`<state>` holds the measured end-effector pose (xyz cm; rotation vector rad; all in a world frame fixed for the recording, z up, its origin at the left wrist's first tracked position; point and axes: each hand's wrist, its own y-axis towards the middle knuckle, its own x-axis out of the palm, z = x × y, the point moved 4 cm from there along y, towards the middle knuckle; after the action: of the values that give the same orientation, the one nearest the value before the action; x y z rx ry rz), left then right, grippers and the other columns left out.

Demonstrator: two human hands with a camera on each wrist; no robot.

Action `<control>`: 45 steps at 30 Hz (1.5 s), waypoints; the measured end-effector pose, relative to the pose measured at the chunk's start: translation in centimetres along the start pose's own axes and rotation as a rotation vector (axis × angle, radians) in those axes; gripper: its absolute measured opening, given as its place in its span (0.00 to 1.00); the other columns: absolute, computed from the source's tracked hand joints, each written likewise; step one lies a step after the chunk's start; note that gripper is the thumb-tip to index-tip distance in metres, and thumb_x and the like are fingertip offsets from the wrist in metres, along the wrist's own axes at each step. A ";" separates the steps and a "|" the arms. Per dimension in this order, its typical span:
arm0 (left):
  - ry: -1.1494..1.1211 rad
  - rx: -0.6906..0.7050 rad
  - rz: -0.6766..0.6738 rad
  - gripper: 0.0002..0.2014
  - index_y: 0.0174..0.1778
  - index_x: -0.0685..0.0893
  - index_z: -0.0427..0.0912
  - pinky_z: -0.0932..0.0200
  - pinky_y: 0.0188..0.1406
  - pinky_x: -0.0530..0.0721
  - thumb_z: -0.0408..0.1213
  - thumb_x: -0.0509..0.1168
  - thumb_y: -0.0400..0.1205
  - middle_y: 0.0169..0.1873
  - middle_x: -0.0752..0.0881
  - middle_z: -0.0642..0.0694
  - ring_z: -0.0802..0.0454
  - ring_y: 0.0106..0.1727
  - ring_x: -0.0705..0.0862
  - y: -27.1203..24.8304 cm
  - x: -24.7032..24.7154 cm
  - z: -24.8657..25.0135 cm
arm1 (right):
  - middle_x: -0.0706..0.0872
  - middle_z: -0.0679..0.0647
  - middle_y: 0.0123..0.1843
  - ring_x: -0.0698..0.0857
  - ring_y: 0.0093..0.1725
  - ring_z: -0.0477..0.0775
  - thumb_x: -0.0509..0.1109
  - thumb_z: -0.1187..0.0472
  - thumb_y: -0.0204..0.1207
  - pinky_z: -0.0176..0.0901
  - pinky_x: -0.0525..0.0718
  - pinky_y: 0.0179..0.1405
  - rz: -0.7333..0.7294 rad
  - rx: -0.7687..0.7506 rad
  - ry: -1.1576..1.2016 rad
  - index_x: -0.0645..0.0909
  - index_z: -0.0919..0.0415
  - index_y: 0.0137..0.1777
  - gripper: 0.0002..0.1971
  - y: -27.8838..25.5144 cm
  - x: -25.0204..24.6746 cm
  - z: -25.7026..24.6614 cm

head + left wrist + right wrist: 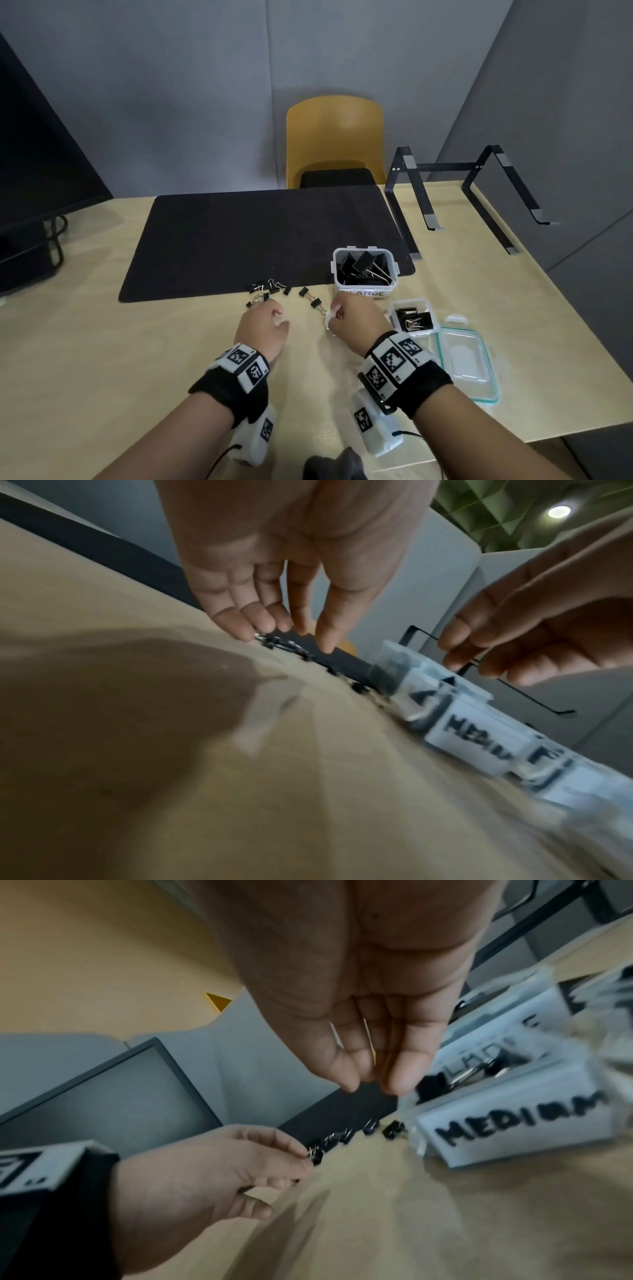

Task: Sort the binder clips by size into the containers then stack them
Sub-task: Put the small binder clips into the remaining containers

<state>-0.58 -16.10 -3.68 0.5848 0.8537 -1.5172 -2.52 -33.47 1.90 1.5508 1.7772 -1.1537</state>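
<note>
Several small black binder clips (pixel 274 291) lie at the front edge of the black mat (pixel 260 236); two more (pixel 310 298) sit on the wood. My left hand (pixel 263 318) reaches into them with straight fingers (pixel 246 620) whose tips touch a clip (pixel 315 1153), the thumb held apart. My right hand (pixel 346 318) hovers just right of the clips, its thumb and fingers (pixel 404 1069) pinched on thin wire, seemingly a small clip, mostly hidden. The box marked LARGE (pixel 363 267) holds big clips. The MEDIUM box (pixel 412 317) holds mid-size ones.
A teal-rimmed clear lid (pixel 466 363) and a small white lid (pixel 455 318) lie right of the MEDIUM box. A black laptop stand (pixel 455 192) stands at the back right, a monitor (pixel 37 192) at the left, a yellow chair (pixel 334 140) beyond the table.
</note>
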 end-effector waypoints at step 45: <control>-0.307 -0.115 -0.084 0.10 0.36 0.82 0.50 0.53 0.44 0.83 0.28 0.65 0.71 0.28 0.82 0.52 0.49 0.36 0.82 -0.3 -1.2 -1.1 | 0.83 0.59 0.54 0.82 0.53 0.59 0.66 0.64 0.72 0.42 0.77 0.45 -0.105 -0.069 -0.062 0.77 0.62 0.57 0.13 -0.3 4.2 -2.4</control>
<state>-0.80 -14.55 -3.37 0.2261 0.7279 -1.5725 -3.34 -29.24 -0.27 1.3815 1.8561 -1.1637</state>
